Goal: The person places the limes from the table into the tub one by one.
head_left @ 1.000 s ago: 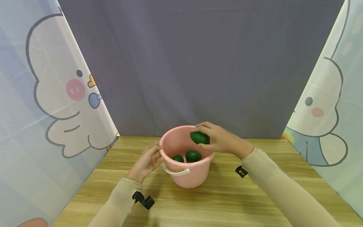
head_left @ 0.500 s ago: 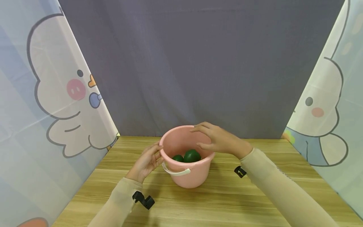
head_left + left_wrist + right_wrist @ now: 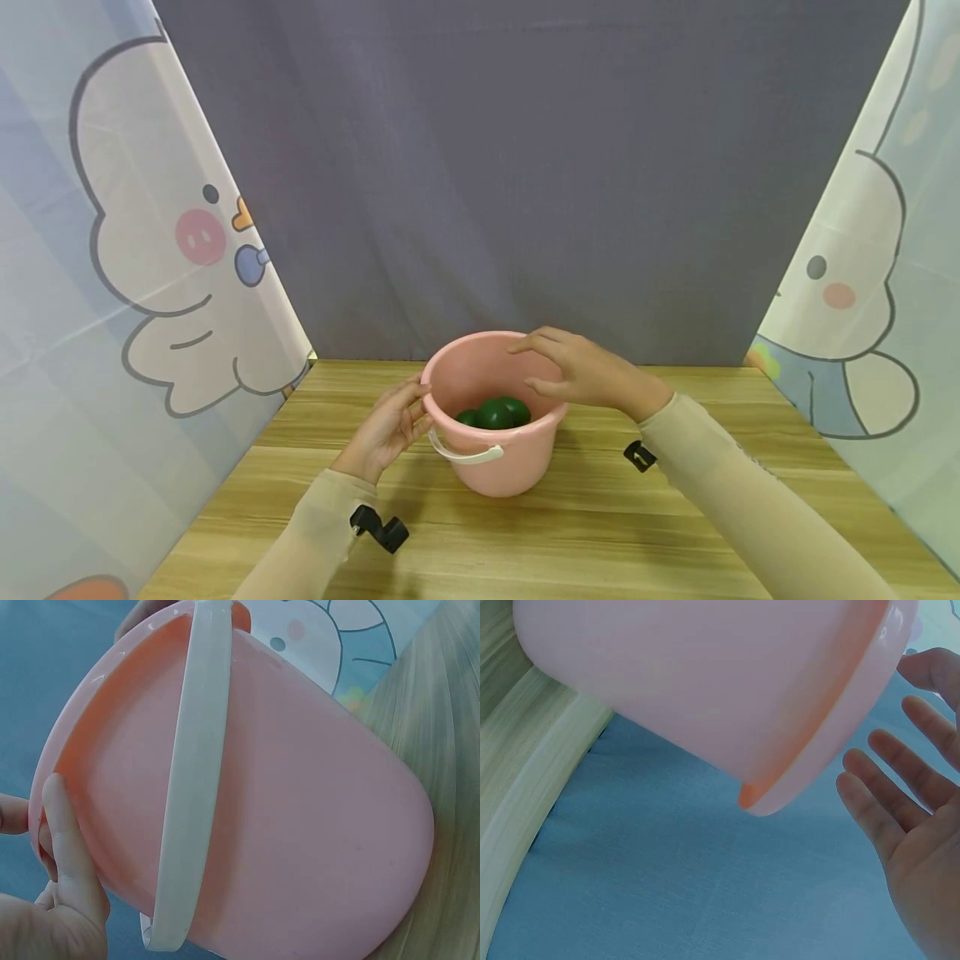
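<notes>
In the head view a pink bucket (image 3: 501,467) stands on the table, its white handle (image 3: 471,457) hanging down at the front left. Several smooth, dark green, avocado-like fruits (image 3: 495,414) lie together at the bottom, partly hidden by the near rim. My left hand (image 3: 387,432) grips the left side of the rim; the left wrist view has its thumb (image 3: 66,832) on the outside, just under the edge. Over the right side of the bucket hovers my right hand (image 3: 581,367), fingers spread and nothing in it. Its fingers (image 3: 870,799) are apart from the rim in the right wrist view.
The wood-grain table (image 3: 600,533) reaches back to a dark grey cloth (image 3: 540,167). Printed cartoon curtains hang at the left (image 3: 150,350) and right (image 3: 847,350). Both sleeves carry small black mounts at the wrists.
My right hand has let go of a green fruit, which has dropped into the bucket and settled against the others. The left hand and the bucket have stayed in place.
</notes>
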Motion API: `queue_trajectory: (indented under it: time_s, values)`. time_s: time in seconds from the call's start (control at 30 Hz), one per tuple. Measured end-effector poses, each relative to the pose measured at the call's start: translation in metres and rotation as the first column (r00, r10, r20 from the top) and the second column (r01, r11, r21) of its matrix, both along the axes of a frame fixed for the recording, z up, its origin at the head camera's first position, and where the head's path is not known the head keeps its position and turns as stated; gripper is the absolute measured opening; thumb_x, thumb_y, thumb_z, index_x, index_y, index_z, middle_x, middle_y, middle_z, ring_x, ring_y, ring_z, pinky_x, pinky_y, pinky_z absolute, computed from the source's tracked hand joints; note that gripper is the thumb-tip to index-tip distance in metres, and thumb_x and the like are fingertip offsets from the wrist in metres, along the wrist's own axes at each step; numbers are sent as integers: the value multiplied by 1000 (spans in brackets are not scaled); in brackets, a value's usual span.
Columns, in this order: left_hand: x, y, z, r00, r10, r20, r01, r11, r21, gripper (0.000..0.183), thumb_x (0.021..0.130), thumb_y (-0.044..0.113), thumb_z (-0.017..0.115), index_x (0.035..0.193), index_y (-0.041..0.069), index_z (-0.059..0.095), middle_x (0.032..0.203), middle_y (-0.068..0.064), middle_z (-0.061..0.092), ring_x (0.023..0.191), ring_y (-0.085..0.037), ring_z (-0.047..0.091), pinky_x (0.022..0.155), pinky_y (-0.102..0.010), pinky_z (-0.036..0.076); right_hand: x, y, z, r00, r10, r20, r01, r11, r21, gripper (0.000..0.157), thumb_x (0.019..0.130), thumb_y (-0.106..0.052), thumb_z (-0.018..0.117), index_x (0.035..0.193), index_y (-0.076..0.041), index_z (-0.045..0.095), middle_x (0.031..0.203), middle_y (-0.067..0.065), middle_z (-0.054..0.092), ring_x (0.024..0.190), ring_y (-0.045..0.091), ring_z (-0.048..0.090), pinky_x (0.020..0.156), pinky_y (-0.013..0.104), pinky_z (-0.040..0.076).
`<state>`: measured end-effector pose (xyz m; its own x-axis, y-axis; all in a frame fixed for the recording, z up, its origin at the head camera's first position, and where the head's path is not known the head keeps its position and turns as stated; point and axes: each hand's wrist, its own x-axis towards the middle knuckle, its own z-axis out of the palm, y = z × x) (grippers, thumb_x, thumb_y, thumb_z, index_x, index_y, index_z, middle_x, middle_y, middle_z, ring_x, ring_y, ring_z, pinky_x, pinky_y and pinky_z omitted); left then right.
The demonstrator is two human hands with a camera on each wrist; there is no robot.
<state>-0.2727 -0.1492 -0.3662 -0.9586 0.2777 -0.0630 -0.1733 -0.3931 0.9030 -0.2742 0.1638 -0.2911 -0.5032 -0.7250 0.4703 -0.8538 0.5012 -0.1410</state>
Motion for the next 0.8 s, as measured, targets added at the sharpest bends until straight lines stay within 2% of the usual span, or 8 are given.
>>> queue_trajectory:
  time_s: [0.8]
  values:
    - [0,0,-1,1000,-7,-4,7,1000,3,53,101,7,50,152,1,34,122,-8,53,83,-7,62,65,-16,56,4,18,-6,1000,-13,-15,13,999,-36,39,90,-16,74,127,-8,65,126,2,64,120,21,58,102,41,50]
